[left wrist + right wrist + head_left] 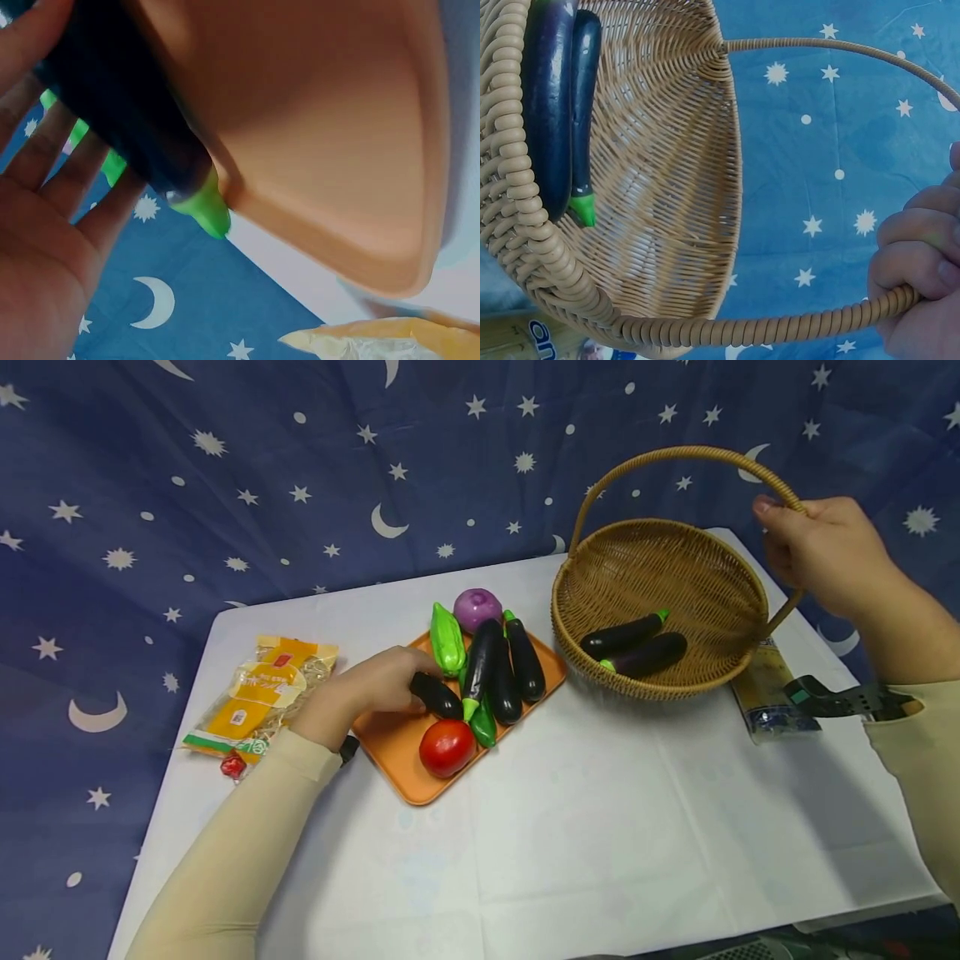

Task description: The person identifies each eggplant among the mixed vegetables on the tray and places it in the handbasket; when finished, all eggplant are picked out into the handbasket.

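Observation:
My left hand [378, 681] holds an eggplant [437, 696] at the left side of an orange tray [397, 756]. In the left wrist view that dark eggplant [127, 97] lies between thumb and fingers, its green stem end showing. More eggplants [504, 681] lie on the tray with a tomato [447, 748], green peppers [447, 642] and a purple onion [477, 609]. On the right, my right hand [828, 547] grips the handle [686, 452] of a wicker basket [667, 547], which tilts toward me. Two eggplants [551, 112] lie inside it.
At the left of the white table [570, 827] lies a yellow and clear food packet [262, 697], with a small red thing [233, 766] beside it. Another packet [768, 693] lies partly behind the basket. A blue star-patterned cloth [247, 468] hangs behind the table.

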Demonstrator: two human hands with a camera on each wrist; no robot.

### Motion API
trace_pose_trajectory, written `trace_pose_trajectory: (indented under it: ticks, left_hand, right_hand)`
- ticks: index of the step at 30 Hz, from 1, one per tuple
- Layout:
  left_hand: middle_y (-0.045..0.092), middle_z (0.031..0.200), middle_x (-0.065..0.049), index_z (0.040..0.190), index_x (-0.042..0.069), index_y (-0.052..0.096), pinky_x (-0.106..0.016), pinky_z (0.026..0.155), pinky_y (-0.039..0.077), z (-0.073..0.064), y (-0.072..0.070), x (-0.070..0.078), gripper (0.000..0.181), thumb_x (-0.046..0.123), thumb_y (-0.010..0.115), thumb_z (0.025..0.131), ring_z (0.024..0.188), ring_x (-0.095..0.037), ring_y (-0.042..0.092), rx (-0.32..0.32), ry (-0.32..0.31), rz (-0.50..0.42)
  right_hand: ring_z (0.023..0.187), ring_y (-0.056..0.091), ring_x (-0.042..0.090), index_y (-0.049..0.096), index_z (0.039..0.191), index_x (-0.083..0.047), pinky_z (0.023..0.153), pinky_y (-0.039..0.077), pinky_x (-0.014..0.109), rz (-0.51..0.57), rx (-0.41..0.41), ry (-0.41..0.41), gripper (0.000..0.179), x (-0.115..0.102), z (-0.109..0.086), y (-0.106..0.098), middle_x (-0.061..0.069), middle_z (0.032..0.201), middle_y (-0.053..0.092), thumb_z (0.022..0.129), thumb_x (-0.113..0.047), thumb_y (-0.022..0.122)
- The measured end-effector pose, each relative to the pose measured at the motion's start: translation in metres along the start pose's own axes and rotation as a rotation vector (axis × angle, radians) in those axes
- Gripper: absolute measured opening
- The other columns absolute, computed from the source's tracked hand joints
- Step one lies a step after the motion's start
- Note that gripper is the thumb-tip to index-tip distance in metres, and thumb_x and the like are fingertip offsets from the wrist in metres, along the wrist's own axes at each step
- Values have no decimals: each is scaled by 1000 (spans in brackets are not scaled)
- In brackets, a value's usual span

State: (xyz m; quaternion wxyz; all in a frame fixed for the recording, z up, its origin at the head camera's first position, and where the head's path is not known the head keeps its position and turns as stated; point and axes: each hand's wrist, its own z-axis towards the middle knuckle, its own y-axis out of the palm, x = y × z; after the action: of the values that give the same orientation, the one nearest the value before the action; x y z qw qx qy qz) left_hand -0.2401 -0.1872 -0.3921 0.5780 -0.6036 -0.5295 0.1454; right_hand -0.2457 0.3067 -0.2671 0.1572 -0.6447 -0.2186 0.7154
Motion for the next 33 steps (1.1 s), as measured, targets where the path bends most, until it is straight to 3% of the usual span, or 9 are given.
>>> trace_pose_trajectory:
  ticks: [5,9,17,26,33]
  left_hand:
    - [69,115,-3,120,15,73,-45,105,44,1,2,0,45,3,85,78,107,-24,60,-27,-24,34]
    - [70,116,-3,121,14,73,-46,106,43,-3,-2,0,45,7,86,78,109,-25,59,2,-10,56]
    - [70,112,-3,118,14,72,-46,103,45,-12,-17,1,42,13,87,79,105,-27,59,26,-9,57]
    - [68,115,-5,123,14,69,-47,103,46,-20,-36,11,45,18,86,82,107,-27,58,25,-86,36]
    - [68,118,-7,129,11,67,-47,104,46,-19,-51,22,48,15,83,84,109,-28,59,78,-44,51]
  right_hand:
    - [46,24,25,41,58,0,52,15,44,13,1,-8,65,0,0,0,3,50,29,104,-45,49]
    - [45,24,24,42,59,1,51,15,44,12,4,-19,65,0,0,0,3,50,30,105,-44,49]
    - [46,25,24,42,59,2,51,16,44,-14,7,-17,66,1,1,-1,3,50,31,105,-45,48]
    - [46,25,25,42,59,1,52,16,44,0,0,-8,65,1,1,-1,2,50,30,104,-46,48]
    - [45,25,25,43,60,1,52,17,43,-20,3,-1,66,1,0,-1,3,50,30,103,-48,49]
